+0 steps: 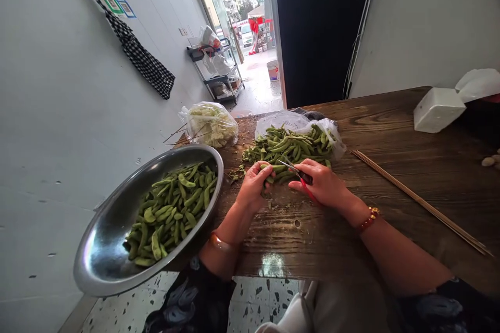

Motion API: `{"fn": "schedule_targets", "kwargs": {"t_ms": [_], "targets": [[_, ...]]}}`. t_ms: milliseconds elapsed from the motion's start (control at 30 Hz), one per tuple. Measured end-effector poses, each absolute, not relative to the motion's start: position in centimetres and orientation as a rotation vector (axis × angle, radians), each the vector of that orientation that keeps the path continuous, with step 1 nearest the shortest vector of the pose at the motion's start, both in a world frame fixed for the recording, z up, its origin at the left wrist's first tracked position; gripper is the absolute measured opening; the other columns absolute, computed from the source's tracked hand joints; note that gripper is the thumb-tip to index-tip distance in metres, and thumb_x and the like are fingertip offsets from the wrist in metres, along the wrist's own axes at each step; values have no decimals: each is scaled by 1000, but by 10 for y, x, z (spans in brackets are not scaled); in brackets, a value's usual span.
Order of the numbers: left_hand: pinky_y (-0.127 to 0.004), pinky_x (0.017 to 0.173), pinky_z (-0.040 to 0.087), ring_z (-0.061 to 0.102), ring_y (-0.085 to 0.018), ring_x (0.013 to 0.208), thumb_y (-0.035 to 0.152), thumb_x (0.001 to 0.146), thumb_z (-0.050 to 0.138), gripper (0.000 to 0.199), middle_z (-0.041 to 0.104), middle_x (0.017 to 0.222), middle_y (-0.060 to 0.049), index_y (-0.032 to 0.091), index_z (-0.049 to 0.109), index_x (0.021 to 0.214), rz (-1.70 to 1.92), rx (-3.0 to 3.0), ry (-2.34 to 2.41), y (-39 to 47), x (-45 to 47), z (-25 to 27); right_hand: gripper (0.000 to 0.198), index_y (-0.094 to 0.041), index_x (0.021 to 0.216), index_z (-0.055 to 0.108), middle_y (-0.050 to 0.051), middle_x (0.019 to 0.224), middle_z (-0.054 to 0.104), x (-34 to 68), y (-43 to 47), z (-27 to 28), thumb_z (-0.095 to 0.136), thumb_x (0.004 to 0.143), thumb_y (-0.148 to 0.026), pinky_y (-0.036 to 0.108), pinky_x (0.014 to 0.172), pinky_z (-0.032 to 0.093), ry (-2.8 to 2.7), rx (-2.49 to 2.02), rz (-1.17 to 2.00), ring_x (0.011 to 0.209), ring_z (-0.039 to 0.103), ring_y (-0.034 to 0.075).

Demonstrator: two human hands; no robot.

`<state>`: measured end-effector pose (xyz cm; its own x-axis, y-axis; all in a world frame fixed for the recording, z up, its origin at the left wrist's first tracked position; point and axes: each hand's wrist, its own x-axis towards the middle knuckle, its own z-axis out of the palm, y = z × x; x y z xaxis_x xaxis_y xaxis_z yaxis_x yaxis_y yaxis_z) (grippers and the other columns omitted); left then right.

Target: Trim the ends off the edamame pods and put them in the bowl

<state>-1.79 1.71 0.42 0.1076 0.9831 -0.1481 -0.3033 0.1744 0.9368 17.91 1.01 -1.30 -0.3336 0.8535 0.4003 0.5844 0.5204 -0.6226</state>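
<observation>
My left hand [253, 185] is closed on a green edamame pod [279, 168], pinching it between thumb and fingers. Scissors [303, 177] with dark and red handles sit in the grip of my right hand [322, 183], their blades pointing left at the pod. Just beyond both hands lies a heap of edamame pods [291, 145], partly inside a clear plastic bag [285, 120]. To the left, a large steel bowl [105, 223] holds many more pods [172, 208]. Small trimmings are scattered on the wood around my hands.
A bag of cauliflower [213, 125] stands at the table's far left. Thin wooden skewers [422, 202] lie on the wooden table [386, 119] at right, below a white box [439, 109]. A wheeled cart [219, 70] stands near the open doorway.
</observation>
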Motion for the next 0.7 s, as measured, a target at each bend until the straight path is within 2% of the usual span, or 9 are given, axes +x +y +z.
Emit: {"fn": "schedule_targets", "kwargs": {"t_ms": [167,300,467,700], "targets": [[-12,36,25,39,0,40,34,62,80,39,59,67,4,16,51,81,1142,830,928,13,-13,5,36,-20,107,64,5,95,62,176,8,-14,66,81,-46,30,76,48,-2067,-1153,500,83,60,18],[-12,35,28,42,0,40,36,65,78,38,62,69,3,16,53,84,1044,894,921,7,-6,4,33,-20,101,64,5,93,62,174,7,-15,67,80,-46,30,73,48,-2069,-1112,500,80,60,17],[-12,34,26,40,-1,39,37,70,75,33,55,61,6,17,51,82,996,927,897,3,-3,3,36,-18,102,62,6,93,62,172,7,-16,65,81,-47,31,74,49,-1990,-1060,491,83,60,18],[-12,34,23,36,-2,40,39,70,73,33,51,59,6,17,51,80,1009,975,956,2,-3,3,26,-18,93,63,5,86,61,175,6,-14,62,85,-43,29,70,47,-2070,-1119,426,76,58,17]]}}
